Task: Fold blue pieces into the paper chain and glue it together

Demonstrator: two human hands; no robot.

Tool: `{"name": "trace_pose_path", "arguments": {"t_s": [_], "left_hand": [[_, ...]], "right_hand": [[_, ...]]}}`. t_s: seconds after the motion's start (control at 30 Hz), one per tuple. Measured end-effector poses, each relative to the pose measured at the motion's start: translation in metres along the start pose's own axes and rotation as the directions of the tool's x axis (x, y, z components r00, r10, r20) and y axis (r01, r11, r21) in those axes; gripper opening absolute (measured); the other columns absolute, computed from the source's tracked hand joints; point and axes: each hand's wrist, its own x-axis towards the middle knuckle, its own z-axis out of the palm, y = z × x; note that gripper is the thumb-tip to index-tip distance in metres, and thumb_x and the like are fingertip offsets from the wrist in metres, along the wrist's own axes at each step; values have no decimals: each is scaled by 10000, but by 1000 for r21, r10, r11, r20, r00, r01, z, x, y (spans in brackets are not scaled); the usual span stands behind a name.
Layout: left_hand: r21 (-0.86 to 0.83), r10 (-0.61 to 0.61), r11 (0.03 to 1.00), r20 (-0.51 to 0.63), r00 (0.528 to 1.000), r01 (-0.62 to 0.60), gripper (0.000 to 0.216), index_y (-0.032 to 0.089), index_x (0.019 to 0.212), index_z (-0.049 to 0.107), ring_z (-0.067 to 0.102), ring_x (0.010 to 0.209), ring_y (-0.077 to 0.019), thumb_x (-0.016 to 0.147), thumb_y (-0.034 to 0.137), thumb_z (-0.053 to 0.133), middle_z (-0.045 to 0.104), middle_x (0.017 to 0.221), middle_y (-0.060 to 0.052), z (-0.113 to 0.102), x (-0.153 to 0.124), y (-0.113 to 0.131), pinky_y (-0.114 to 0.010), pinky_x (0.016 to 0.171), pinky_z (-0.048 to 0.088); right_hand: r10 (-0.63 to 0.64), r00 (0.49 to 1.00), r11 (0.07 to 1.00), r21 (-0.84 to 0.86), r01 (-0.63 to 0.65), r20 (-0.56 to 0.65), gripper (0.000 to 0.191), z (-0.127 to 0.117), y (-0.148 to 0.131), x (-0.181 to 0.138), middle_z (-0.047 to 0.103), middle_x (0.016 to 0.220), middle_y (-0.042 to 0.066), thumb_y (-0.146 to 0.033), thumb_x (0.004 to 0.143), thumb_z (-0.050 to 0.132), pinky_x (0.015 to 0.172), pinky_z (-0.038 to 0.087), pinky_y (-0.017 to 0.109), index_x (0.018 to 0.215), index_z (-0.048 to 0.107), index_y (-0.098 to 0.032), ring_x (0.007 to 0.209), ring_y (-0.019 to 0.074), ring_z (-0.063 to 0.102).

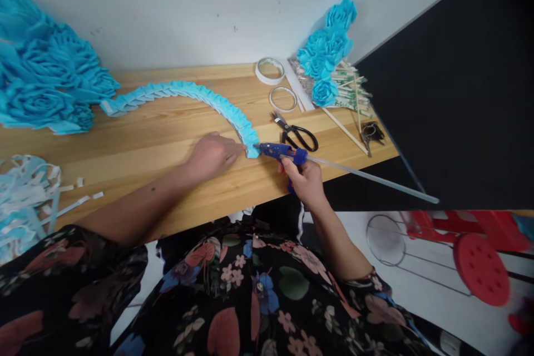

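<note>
A long light-blue strip of folded crepe paper [183, 88] curves in an arc across the wooden table. My left hand [212, 154] rests at the strip's near end, its fingers mostly curled and a fingertip on the edge of the paper. My right hand [306, 179] is wrapped round the handle of a blue glue gun [277, 151]. The gun's nozzle points left and meets the strip's end, close to my left fingertips. From the gun's back a long clear glue stick [375, 179] sticks out to the right.
Black-handled scissors [298, 132] lie behind the glue gun, near two tape rolls [270, 70]. Blue paper roses [323, 53] lie on wrapped sticks [354, 92] at back right. More large roses [45, 67] and paper scraps [27, 200] fill the left. A red stool [481, 270] is below right.
</note>
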Motion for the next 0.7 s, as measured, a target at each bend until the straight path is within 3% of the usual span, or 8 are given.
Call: {"name": "trace_pose_path", "arguments": {"t_s": [0.13,0.3,0.4,0.53,0.63,0.7], "left_hand": [[21,2,1000,-12,1000,-2,345,217,1044,744,612,695,-171,947,199,413,700,738,-34,1,0,0,-304,652,352],[25,17,1000,-14,1000,-17,323,211,948,741,604,679,-165,940,197,418,694,728,-32,1,0,-2,-301,634,332],[25,14,1000,-10,1000,-14,323,211,948,735,601,677,-161,947,205,412,696,735,-33,1,1,-2,-301,634,327],[59,1,998,19,1000,-2,340,206,969,741,610,695,-178,955,207,401,696,740,-46,1,1,0,-313,646,337],[73,-14,997,28,999,12,359,204,989,745,614,706,-190,969,222,387,700,753,-52,2,1,1,-326,663,357],[66,-18,998,30,999,16,364,203,999,746,610,704,-191,972,230,384,703,762,-54,2,1,1,-329,671,371]], "right_hand": [[5,1000,1000,-16,-5,-1,391,-1,-1,0,579,592,9,-455,889,555,555,390,256,627,616,-171,543,116,493],[-19,1000,997,-73,21,17,344,-3,-3,2,669,675,38,-431,889,547,639,491,284,699,668,-173,620,155,600],[-83,995,979,-184,91,48,308,-5,-4,3,744,850,69,-427,895,559,787,544,351,929,748,-187,821,227,692],[-183,976,923,-320,213,121,421,-13,-9,6,742,1150,112,-417,900,571,938,532,414,1241,690,-202,1086,289,690],[-202,971,908,-348,234,126,434,-23,-16,4,736,1184,121,-428,889,595,940,534,412,1242,694,-197,1074,292,698],[-179,982,936,-297,190,64,384,-32,-21,1,757,1116,109,-452,883,603,902,543,393,1123,745,-189,1014,285,711]]}}
